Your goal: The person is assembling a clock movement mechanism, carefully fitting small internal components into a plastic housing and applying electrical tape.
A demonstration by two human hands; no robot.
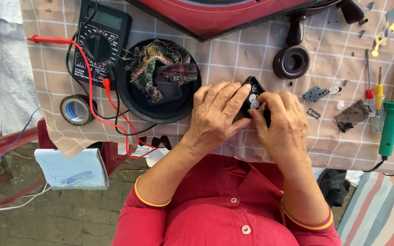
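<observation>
The workbench here is a table covered in a beige checked cloth (251, 54), pretty stained, with its front edge hanging over the person's lap. Both hands meet near that edge: the left hand (215, 116) and right hand (283, 127) are closed around a small black button panel (253, 98) with a few round white buttons, held just above the cloth, fingers wrapped on both sides. Just left of the hands sits a round black dish (135, 98) with a bunched multicoloured rag (158, 66) in it. Further left there's a black multimeter (100, 38) with red and black leads trailing off the edge, and a roll of tape (75, 110) close to the corner. A red appliance body (215, 16) sits at the far side, a dark ring-shaped part (291, 62) near it. Off to the right, a green soldering iron (391, 123) and a couple of screwdrivers lie beside small loose parts. Below the table it's a paved floor (69, 214), with a notepad (71, 168) resting on a red stool.
</observation>
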